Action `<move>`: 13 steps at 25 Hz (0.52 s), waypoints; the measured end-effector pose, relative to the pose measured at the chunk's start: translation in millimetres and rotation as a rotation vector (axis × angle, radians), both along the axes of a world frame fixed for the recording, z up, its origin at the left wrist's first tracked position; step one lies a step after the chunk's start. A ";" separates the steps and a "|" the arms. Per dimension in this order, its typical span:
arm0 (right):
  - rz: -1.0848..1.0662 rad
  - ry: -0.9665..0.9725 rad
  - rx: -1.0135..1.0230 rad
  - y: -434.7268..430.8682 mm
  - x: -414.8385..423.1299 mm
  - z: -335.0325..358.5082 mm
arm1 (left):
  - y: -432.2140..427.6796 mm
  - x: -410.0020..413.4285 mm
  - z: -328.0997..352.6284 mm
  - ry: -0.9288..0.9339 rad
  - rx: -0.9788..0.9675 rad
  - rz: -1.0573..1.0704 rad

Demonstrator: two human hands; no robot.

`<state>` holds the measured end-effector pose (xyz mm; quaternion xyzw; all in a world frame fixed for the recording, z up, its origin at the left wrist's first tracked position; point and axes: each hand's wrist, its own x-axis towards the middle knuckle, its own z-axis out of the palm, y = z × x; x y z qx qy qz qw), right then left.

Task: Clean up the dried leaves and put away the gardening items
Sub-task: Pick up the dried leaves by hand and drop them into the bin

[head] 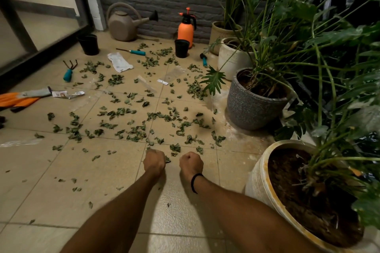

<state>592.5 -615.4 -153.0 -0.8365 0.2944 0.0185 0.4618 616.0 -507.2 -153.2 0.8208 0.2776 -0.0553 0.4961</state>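
Dried green leaves [131,121] lie scattered over the beige tiled floor. My left hand [154,162] and my right hand [190,164] are both stretched forward over the tiles as closed fists, side by side, holding nothing that I can see. A few leaves lie right beside the left fist. Farther off are a teal-handled hand rake [68,70], a teal-handled tool [131,51], another teal tool [204,59], two black plastic pots [88,44] [181,48], an orange pressure sprayer [186,28] and a beige watering can [123,23].
Orange gloves [18,98] lie at the left edge. Torn paper and clear plastic packets [119,61] are strewn among the leaves. Large potted plants [257,102] line the right side, one pot [265,181] close to my right arm. A grey brick wall stands behind, a glass door on the left.
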 end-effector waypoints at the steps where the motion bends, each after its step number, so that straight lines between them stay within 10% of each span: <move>1: -0.046 0.010 0.037 -4.2 -0.9 -1.2 | -1.9 -0.6 2.6 0.017 -0.022 0.016; 13: 0.145 0.009 -0.284 -68.2 7.1 -23.4 | 4.6 -16.2 -24.4 -0.206 0.639 -0.547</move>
